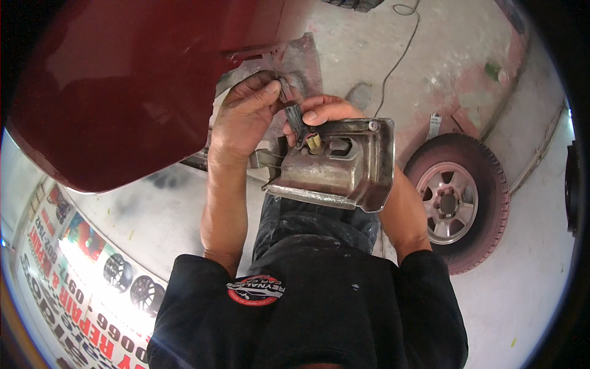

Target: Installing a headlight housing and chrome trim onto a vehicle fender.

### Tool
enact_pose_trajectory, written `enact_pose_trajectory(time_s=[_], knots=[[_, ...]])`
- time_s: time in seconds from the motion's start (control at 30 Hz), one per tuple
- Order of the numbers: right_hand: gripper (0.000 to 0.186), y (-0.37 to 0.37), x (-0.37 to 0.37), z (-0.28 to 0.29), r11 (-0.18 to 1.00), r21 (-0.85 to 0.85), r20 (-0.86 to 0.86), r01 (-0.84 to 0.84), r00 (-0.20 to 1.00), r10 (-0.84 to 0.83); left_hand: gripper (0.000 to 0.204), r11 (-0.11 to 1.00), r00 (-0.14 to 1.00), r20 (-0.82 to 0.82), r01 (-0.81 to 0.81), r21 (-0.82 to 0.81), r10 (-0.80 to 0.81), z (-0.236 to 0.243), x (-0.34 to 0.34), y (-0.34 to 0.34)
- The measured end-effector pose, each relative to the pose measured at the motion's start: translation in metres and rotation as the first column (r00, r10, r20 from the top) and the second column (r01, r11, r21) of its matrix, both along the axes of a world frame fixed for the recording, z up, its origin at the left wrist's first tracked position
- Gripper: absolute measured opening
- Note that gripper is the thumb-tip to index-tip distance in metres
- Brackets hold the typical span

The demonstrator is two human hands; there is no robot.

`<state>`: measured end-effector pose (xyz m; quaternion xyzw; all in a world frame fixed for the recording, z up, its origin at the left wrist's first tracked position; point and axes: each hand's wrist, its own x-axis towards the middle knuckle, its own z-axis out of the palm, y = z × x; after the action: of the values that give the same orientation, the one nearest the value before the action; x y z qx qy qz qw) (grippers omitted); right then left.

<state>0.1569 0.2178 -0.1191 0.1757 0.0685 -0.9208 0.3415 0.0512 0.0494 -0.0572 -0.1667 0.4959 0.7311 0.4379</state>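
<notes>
My left hand [246,117] is raised beside the dark red car panel [123,86]. Its thumb and fingertips pinch a thin greyish wire [285,92] that runs down toward a black plug connector [295,118]. Closed on that connector are the fingers of my right hand [329,111]. A grey, box-like lamp housing [326,172], its back toward me, sits against my right hand and forearm and hides part of them. On its back a yellowish bulb socket [314,142] sticks out close to the connector. What supports the housing from beneath cannot be seen.
A wheel with a dusty tyre [455,203] lies on the floor at the right. A dark cable [399,55] trails across the floor behind my hands. At the lower left stands a printed banner [80,277]. Part of another tyre [353,5] shows at the top.
</notes>
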Motion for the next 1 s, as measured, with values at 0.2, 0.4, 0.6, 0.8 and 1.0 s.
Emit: enact_pose_trajectory(time_s=[0.2, 0.4, 0.6, 0.8, 1.0], knots=[[0.04, -0.004, 0.001, 0.017, 0.999, 0.05, 0.027, 0.017, 0.999, -0.018, 0.014, 0.991, 0.993, -0.03, 0.118, 0.056, -0.117, 0.002, -0.001, -0.013], [0.039, -0.005, 0.006, 0.013, 1.0, 0.02, 0.006, -0.016, 1.0, 0.016, 0.021, 0.983, 0.984, -0.086, 0.161, 0.093, -0.153, 0.009, 0.002, -0.012], [0.043, -0.007, 0.011, 0.01, 0.995, 0.102, -0.032, -0.018, 0.999, 0.021, 0.018, 0.929, 0.902, -0.238, 0.325, -0.176, -0.36, 0.012, 0.001, -0.016], [0.039, -0.005, 0.016, 0.007, 0.998, 0.056, 0.029, 0.034, 0.999, -0.035, 0.02, 0.9, 0.837, -0.337, 0.378, -0.216, -0.432, 0.011, 0.005, -0.011], [0.034, -0.001, 0.011, 0.022, 0.995, 0.096, 0.022, 0.012, 1.0, -0.014, 0.02, 0.971, 0.925, -0.294, 0.234, -0.054, -0.24, 0.013, 0.015, -0.012]])
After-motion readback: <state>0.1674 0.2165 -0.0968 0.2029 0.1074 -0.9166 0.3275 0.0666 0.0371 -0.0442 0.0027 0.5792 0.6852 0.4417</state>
